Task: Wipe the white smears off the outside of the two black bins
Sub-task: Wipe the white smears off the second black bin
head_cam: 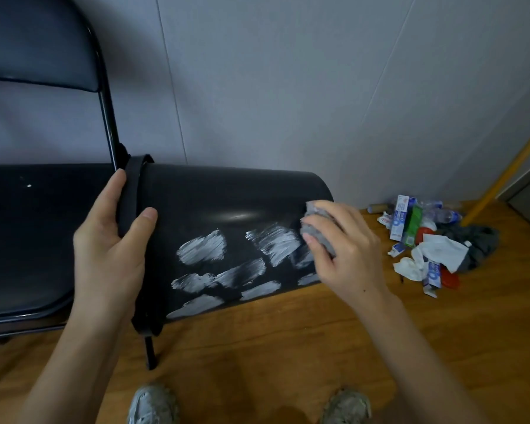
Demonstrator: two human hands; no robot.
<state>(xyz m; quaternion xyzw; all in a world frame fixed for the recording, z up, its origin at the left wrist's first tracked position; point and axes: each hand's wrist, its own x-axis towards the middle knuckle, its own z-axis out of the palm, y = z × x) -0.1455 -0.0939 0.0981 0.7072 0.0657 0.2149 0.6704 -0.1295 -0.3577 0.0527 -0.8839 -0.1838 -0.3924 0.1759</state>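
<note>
bin [227, 203] on its side, rim left, base right, in front of wall [288, 71] | chair [28, 224] left of bin | L hand [110, 240] at rim | R hand [346, 249] w/ cloth [317, 231] near base, on smears [202, 247] | litter pile [426, 240] on floor [288, 347] right of bin | shoes [153, 405] below, nearest cam

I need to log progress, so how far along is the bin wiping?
Early. Nothing looks clean yet: the black bin, tipped sideways, has many white smears. In hand: the left hand holds its rim while the right hand presses a grey cloth there. No second bin in view.
</note>
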